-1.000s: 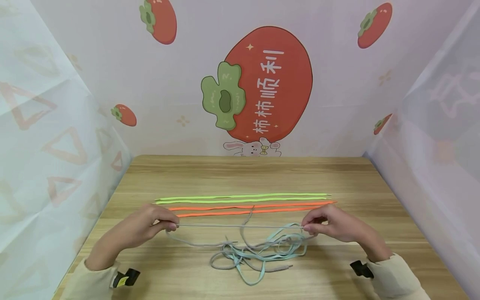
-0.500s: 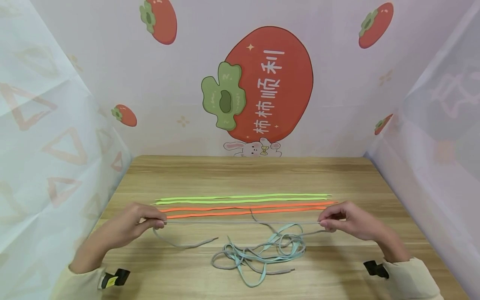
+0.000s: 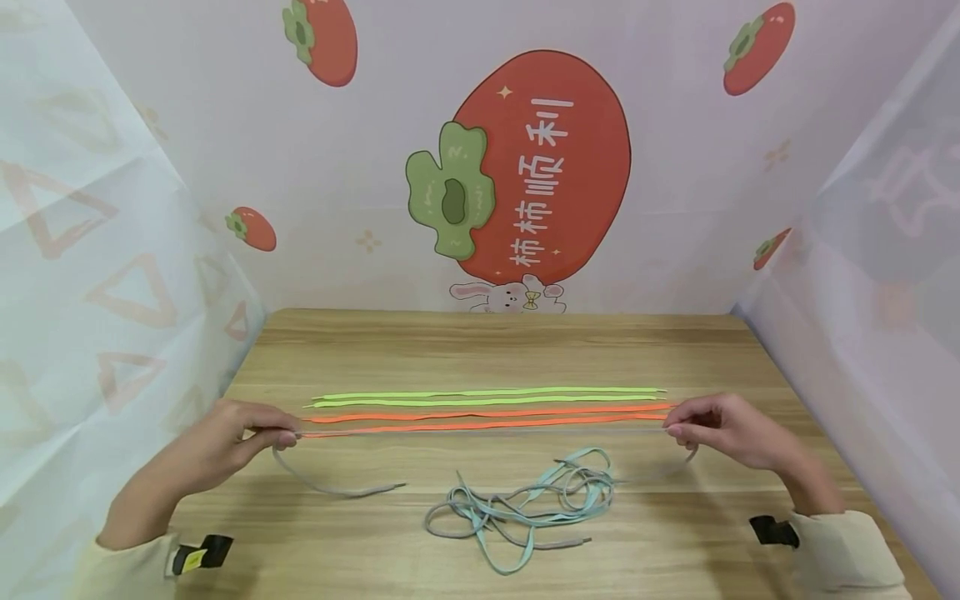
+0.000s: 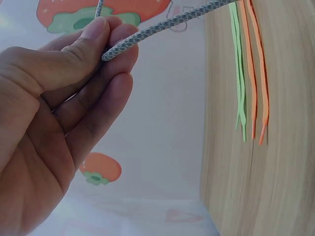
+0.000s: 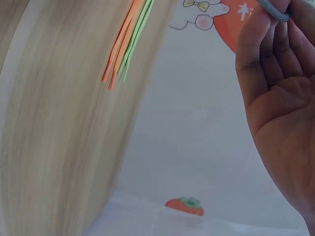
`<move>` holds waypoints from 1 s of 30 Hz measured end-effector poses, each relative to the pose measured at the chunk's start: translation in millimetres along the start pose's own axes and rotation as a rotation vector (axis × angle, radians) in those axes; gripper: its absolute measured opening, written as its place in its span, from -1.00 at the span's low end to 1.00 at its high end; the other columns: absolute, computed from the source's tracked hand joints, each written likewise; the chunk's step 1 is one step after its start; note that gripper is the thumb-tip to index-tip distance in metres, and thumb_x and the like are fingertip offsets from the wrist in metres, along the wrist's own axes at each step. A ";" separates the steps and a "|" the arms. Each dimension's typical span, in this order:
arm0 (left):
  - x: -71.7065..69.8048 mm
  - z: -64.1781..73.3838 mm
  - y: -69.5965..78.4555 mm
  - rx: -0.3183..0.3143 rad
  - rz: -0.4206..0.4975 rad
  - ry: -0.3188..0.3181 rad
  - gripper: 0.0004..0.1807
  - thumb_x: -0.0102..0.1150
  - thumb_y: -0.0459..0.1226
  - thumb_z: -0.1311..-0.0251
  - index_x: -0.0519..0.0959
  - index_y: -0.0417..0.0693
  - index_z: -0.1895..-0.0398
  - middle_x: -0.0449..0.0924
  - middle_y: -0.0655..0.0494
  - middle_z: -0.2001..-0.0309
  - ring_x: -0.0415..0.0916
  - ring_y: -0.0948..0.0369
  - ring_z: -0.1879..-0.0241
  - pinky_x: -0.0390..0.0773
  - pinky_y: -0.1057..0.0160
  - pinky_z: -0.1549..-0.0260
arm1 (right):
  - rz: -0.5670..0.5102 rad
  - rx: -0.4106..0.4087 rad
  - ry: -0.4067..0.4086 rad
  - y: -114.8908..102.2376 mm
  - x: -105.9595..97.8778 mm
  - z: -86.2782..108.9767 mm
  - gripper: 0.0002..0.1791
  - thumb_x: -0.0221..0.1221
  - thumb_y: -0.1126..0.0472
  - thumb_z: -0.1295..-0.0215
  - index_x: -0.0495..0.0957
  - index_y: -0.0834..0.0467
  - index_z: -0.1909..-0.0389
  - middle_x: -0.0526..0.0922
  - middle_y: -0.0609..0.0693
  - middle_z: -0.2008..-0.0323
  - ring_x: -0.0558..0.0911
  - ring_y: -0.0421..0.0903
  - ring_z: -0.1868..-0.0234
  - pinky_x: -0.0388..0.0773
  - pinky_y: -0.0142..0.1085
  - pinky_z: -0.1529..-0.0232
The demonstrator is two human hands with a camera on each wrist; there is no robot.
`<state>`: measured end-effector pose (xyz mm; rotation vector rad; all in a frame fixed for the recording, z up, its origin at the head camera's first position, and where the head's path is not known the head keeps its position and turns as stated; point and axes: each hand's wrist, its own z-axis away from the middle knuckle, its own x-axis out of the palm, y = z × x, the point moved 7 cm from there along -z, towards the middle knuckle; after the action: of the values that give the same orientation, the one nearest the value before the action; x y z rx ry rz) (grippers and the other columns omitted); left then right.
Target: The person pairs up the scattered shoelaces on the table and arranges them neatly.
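Note:
A round grey shoelace (image 3: 337,492) runs taut between both hands, close to the orange laces in the head view. My left hand (image 3: 251,429) pinches it between thumb and fingers, and a tail hangs from there to the table. Up close, the left wrist view shows the lace's woven pattern (image 4: 167,23). The right hand (image 3: 716,429) pinches the other side, where the lace (image 5: 274,10) bends at the fingertips. From this hand a length drops back towards a tangle of flat teal shoelace (image 3: 504,571) and grey shoelace (image 3: 555,546) on the table.
Two yellow-green shoelaces (image 3: 480,393) and two orange shoelaces (image 3: 480,415) lie straight, side by side across the wooden table (image 3: 495,342). A printed wall sheet (image 3: 345,167) stands behind the table, with white sheets at both sides.
My hands have moved apart and a little away from me, stretching the grey lace longer and up to the orange laces. Its tail has slid left, out of the tangle.

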<state>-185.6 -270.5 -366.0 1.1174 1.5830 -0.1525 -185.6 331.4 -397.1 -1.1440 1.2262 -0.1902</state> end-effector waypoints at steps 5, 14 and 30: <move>-7.2 6.7 -9.0 -0.018 -0.028 0.019 -0.63 0.46 -0.52 -0.11 0.80 0.16 0.17 0.77 0.49 0.28 0.69 0.51 0.33 0.55 0.62 0.30 | 0.044 0.020 0.051 8.1 -10.7 5.1 -0.81 0.23 0.43 -0.47 0.74 0.12 0.10 0.74 -0.21 0.37 0.72 -0.14 0.44 0.68 -0.30 0.41; -13.8 12.8 -25.6 -0.062 -0.070 0.026 -0.66 0.48 -0.52 -0.07 0.80 0.15 0.25 0.78 0.48 0.34 0.65 0.56 0.36 0.53 0.62 0.34 | 0.118 0.058 0.102 24.6 -25.4 15.8 -0.80 0.27 0.42 -0.43 0.76 0.08 0.13 0.71 -0.19 0.44 0.66 -0.18 0.48 0.58 -0.34 0.47; -28.5 24.1 -50.7 -0.201 -0.175 0.002 -0.83 0.47 -0.39 -0.21 0.81 0.09 0.23 0.75 0.57 0.37 0.62 0.61 0.35 0.56 0.56 0.37 | 0.189 0.122 0.189 65.3 -54.4 46.4 -0.92 0.28 0.46 -0.39 0.72 0.26 0.22 0.74 -0.18 0.43 0.67 -0.28 0.43 0.60 -0.37 0.44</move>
<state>-207.4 -329.0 -374.0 0.8243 1.6578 -0.1051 -198.3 425.3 -417.2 -0.9143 1.4614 -0.2312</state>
